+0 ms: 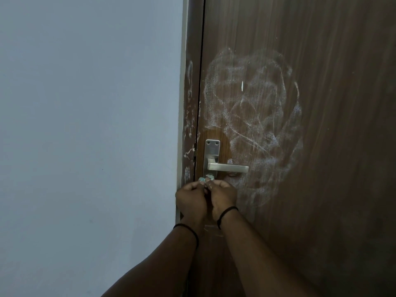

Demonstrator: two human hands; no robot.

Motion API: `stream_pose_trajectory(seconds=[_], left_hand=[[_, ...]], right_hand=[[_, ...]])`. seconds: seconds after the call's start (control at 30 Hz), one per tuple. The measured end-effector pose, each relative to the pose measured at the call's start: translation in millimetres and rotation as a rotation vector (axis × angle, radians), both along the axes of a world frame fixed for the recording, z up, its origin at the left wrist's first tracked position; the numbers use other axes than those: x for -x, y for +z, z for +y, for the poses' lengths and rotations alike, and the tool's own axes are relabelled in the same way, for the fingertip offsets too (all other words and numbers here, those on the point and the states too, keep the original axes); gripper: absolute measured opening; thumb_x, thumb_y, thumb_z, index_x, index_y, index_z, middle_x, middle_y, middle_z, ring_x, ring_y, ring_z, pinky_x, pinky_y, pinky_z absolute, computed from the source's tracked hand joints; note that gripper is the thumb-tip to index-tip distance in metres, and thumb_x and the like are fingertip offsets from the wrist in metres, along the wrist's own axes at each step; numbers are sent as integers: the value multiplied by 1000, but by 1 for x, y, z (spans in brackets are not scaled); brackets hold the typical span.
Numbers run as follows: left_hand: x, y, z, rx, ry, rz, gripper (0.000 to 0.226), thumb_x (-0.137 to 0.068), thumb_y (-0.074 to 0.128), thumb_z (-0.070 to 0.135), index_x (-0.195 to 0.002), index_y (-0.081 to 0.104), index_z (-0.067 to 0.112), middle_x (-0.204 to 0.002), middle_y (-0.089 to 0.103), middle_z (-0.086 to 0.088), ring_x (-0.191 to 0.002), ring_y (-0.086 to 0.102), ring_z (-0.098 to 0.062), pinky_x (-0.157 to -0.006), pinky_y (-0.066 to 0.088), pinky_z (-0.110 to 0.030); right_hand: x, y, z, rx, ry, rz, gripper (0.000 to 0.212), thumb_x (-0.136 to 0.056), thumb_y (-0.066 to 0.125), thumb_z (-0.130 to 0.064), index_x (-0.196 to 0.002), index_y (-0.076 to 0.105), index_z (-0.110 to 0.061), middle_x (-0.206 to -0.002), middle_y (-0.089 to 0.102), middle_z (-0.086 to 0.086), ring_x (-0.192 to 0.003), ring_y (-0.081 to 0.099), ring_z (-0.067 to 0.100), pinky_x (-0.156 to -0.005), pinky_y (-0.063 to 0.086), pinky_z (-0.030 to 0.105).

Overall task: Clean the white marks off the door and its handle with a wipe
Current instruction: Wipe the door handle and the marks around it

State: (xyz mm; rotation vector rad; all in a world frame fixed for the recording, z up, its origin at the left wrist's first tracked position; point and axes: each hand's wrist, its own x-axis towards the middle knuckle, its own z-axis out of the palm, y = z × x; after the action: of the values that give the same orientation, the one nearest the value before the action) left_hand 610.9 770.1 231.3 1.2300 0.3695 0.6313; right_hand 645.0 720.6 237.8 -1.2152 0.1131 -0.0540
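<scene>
Both hands, left hand (190, 197) and right hand (222, 195), together pinch the wipe (206, 179) below the handle (227, 167)

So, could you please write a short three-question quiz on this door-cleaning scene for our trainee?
1. True or false: the white marks on the door are already wiped away.
2. What do the left hand and right hand hold between them: A a wipe, B a key, C a brush?
3. Which way does the handle lever point from its plate?

Key: 1 false; 2 A; 3 to the right.
</scene>
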Motion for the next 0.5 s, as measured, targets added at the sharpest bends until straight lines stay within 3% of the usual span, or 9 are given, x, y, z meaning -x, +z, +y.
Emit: stream_pose_trajectory(seconds=[0.1,0.17,0.3,0.4,0.5], left_hand=[[11,5,-3,-100,22,-47,20,-96,58,11,-107,73,4,-98,74,-13,-95,70,-26,-89,57,-46],[16,12,-5,-195,24,-84,22,-97,57,14,-111,72,6,-102,74,-10,-97,69,-22,-90,56,-41],[13,24,-5,-343,116,-54,22,-95,58,11,-113,71,8,-105,73,-9,-97,67,-20,-90,56,-40],[5,30,-8,-413,230,-69,19,-92,60,5,-105,73,6,-100,72,-11,-91,68,-25,-84,57,-40],[-7,47,-12,-481,357,-133,17,-88,62,2,-99,75,7,-96,71,-10,-89,65,-22,-76,51,-27]], right_hand=[[2,9,0,50,63,-2,9,-90,69,-12,-91,74,-4,-91,75,16,-89,71,30,-85,59,47],[4,11,-5,71,138,7,17,-95,61,-16,-101,75,-8,-96,76,13,-94,71,29,-90,57,46],[18,8,-20,77,356,24,28,-99,52,-33,-100,76,-19,-93,78,6,-89,73,23,-83,59,40],[22,5,-28,162,281,-40,30,-99,52,-30,-95,77,-14,-95,77,11,-90,73,26,-84,59,43],[21,1,-37,237,193,-81,33,-100,45,-18,-93,75,-6,-92,76,13,-90,71,29,-74,60,38]])
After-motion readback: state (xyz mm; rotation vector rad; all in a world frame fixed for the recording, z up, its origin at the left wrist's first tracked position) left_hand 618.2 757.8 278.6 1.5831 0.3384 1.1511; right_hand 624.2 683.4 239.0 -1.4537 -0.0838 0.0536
